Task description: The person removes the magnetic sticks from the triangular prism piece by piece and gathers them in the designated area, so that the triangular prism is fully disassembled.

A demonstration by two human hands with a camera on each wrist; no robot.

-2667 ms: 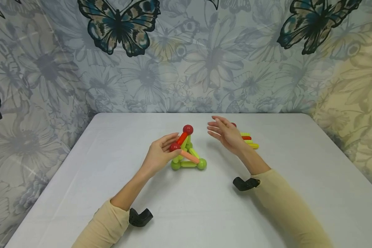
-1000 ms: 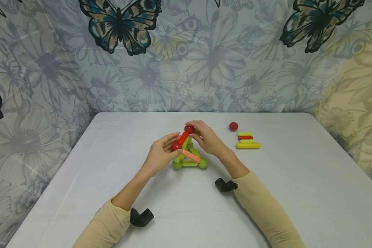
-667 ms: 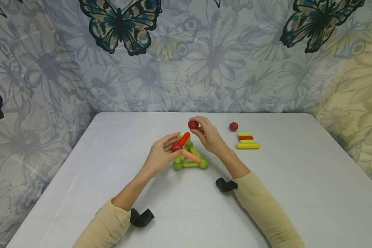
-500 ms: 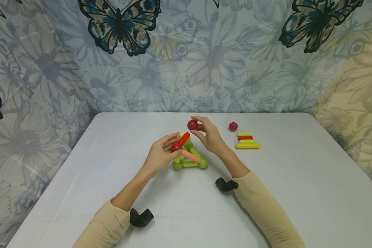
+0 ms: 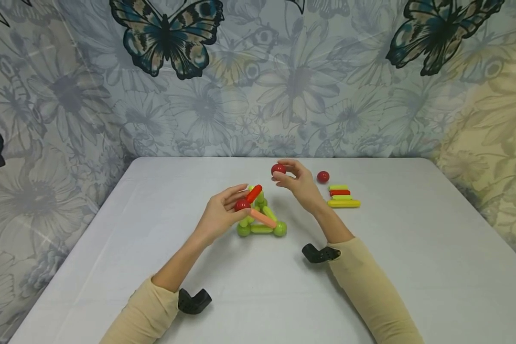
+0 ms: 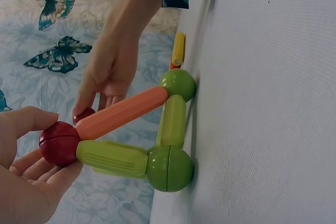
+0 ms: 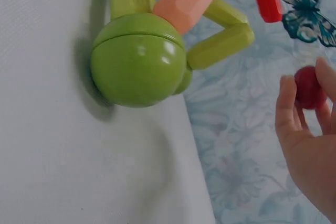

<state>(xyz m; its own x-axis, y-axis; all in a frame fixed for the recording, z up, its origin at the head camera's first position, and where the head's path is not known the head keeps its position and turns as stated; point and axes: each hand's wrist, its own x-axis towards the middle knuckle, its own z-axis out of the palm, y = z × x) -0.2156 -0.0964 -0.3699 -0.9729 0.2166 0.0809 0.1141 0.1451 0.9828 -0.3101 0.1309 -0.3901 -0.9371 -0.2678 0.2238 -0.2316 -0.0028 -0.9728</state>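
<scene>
My left hand [image 5: 217,215] pinches a red ball [image 6: 59,144] at a corner of a magnetic building-stick frame. From that ball a salmon stick [image 6: 123,113] slopes down to a green ball [image 5: 280,228], and a short red stick [image 5: 254,194] points up with its far end bare. Green sticks [image 6: 113,157] and green balls [image 6: 170,169] form the lower part, standing on the table. Up and to the right of the red stick, my right hand [image 5: 301,184] holds another red ball [image 5: 278,170] between thumb and fingers, apart from the frame.
On the white table [image 5: 258,296], a loose red ball [image 5: 323,177] lies behind and right of the right hand. Loose sticks lie in a row near it: a long yellow stick [image 5: 344,203], a red stick [image 5: 339,192] and green ones. A patterned butterfly backdrop [image 5: 284,95] rises behind.
My right hand came to the frame, took the red ball off the red stick's end and carried it up and right. The left hand keeps its hold.
</scene>
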